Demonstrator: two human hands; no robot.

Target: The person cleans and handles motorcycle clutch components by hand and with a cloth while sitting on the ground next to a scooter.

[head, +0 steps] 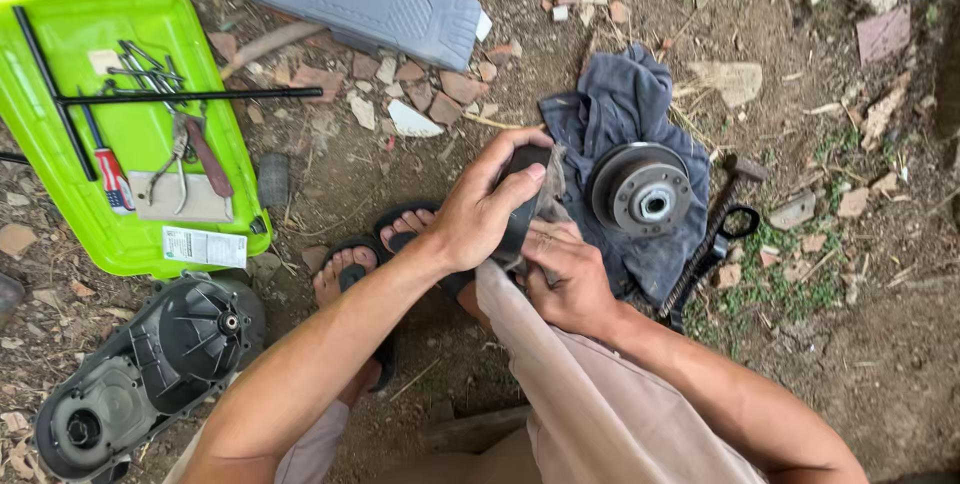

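Part in hand: one dark, rounded mechanical part (pixel 522 199), held above the sandalled feet (pixel 350 269), just left of the blue rag (pixel 620 109).
Left hand (pixel 480 214): curled over the part's top and left side, fingers clamped on it.
Right hand (pixel 565 279): under and right of the part, fingers closed on a pale cloth (pixel 545 209) pressed to it; whether they also grip the part itself cannot be told.
Key relation: part lies between the two hands, left above, right below; both touch it, the left covering more of it.
Long axis: not readable; the hands hide most of the outline.
Pulley disc (pixel 640 189): one, flat on the blue rag, well clear of both hands, nearer the right.
Hammer (pixel 710 234): one, slanting beside the rag.
Engine cover (pixel 140 374): one, lower left.
Green tray (pixel 60 14): one, holding tools.
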